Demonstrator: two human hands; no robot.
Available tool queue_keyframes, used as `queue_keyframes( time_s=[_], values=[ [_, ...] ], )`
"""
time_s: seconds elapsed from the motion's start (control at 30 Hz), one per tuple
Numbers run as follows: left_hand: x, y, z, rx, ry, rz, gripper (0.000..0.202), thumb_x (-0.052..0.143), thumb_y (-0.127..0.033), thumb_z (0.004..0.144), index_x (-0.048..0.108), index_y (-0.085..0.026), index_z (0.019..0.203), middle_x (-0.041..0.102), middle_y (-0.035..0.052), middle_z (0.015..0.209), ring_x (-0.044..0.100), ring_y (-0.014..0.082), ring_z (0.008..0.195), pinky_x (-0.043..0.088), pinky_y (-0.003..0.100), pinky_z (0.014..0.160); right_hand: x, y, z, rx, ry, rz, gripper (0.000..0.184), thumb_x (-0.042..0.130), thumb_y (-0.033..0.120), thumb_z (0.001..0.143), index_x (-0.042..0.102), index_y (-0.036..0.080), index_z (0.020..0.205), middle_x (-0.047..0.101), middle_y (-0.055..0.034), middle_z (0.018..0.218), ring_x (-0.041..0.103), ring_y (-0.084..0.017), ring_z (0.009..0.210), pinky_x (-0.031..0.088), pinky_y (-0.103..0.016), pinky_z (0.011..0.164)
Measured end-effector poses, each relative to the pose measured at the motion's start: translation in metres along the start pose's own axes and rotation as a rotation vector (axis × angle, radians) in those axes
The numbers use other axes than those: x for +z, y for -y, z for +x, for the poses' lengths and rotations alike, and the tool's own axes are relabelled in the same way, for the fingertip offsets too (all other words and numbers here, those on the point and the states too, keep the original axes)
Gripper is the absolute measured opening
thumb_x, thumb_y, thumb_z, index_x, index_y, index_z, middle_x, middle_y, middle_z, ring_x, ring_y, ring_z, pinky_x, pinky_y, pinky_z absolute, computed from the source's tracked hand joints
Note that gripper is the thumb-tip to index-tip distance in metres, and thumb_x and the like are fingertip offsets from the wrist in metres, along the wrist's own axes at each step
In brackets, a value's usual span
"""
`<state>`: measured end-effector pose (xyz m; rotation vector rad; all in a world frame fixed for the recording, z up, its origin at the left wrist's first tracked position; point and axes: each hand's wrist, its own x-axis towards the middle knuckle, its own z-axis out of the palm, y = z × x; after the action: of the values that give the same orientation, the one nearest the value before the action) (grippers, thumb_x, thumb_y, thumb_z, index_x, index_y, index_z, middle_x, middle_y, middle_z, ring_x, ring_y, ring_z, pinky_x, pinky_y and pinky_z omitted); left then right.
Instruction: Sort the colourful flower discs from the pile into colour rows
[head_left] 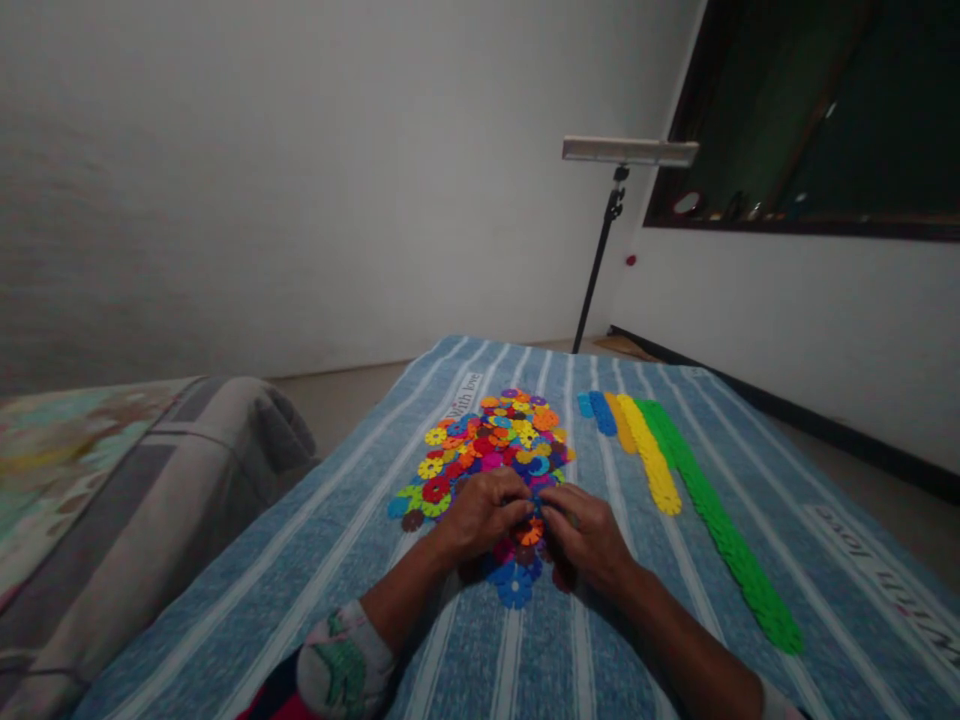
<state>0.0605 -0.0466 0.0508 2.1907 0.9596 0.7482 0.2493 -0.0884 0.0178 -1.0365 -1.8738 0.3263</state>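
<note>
My left hand (487, 513) and my right hand (587, 528) meet over a heap of colourful plastic flower discs (491, 440). The fingers of both are closed in a pinch, tips almost touching. A bit of blue, seemingly a blue flower disc (535, 496), shows between the fingertips; the rest of it is hidden. Just below the fingers lies an orange flower disc (531, 532). Nearer to me, several blue flower discs (514, 585) overlap on the cloth, with dark red ones partly under my hands.
To the right lie strips of overlapping discs: a long green strip (724, 520), a yellow strip (651, 458), a short orange strip (621, 422) and a blue strip (601, 412). A striped blue cloth (300, 590) covers the surface. Behind stands a lamp on a pole (598, 255).
</note>
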Motion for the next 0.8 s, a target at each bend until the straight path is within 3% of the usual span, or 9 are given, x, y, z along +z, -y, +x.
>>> queue_keyframes(
  time_s=[0.1,0.2,0.33,0.5,0.67,0.8],
  values=[
    [0.002,0.002,0.001,0.007,0.001,0.008,0.021,0.056,-0.031,0.081,0.068,-0.019,0.069,0.064,0.0039,0.073,0.059,0.0156,0.071,0.044,0.026,0.069,-0.004,0.000,0.005,0.020,0.063,-0.013,0.023,0.051,0.016,0.088,0.074,0.021,0.088,0.072,-0.0045,0.081,0.068,-0.017,0.077,0.053,-0.028,0.071],
    [-0.002,0.002,0.002,-0.004,-0.040,0.020,0.022,0.057,-0.034,0.081,0.068,-0.019,0.069,0.065,0.0035,0.073,0.060,0.0160,0.072,0.045,0.026,0.071,-0.021,-0.012,0.016,0.021,0.119,-0.056,0.023,0.053,0.017,0.087,0.075,0.022,0.088,0.074,-0.0041,0.083,0.068,-0.018,0.078,0.053,-0.029,0.073],
    [-0.018,0.011,0.004,-0.084,-0.267,0.089,0.025,0.052,-0.035,0.082,0.066,-0.019,0.067,0.066,0.0038,0.073,0.060,0.0170,0.072,0.046,0.028,0.074,-0.065,-0.052,0.044,0.100,0.120,-0.253,0.023,0.056,0.017,0.083,0.078,0.021,0.089,0.077,-0.0062,0.090,0.071,-0.022,0.085,0.053,-0.032,0.078],
    [-0.047,0.041,0.001,-0.215,-0.558,0.214,0.029,0.049,-0.040,0.081,0.066,-0.019,0.068,0.067,0.0041,0.075,0.061,0.0185,0.075,0.047,0.028,0.076,-0.110,-0.111,0.085,0.307,0.137,-0.589,0.025,0.055,0.017,0.085,0.079,0.023,0.090,0.078,-0.0047,0.102,0.070,-0.024,0.098,0.050,-0.032,0.086],
    [-0.072,0.075,-0.007,-0.396,-0.797,0.254,0.028,0.052,-0.041,0.074,0.067,-0.019,0.069,0.070,0.0039,0.075,0.063,0.0197,0.073,0.048,0.029,0.074,-0.113,-0.147,0.101,0.383,0.227,-0.702,0.026,0.054,0.020,0.087,0.079,0.022,0.095,0.077,-0.0061,0.104,0.069,-0.025,0.099,0.049,-0.029,0.081],
    [-0.081,0.094,-0.013,-0.509,-0.845,0.179,0.029,0.054,-0.043,0.073,0.068,-0.018,0.070,0.069,0.0031,0.069,0.062,0.0203,0.069,0.047,0.028,0.064,-0.105,-0.161,0.104,0.375,0.303,-0.721,0.027,0.052,0.017,0.086,0.079,0.022,0.091,0.078,-0.0052,0.099,0.069,-0.024,0.097,0.047,-0.027,0.077]
  ],
)
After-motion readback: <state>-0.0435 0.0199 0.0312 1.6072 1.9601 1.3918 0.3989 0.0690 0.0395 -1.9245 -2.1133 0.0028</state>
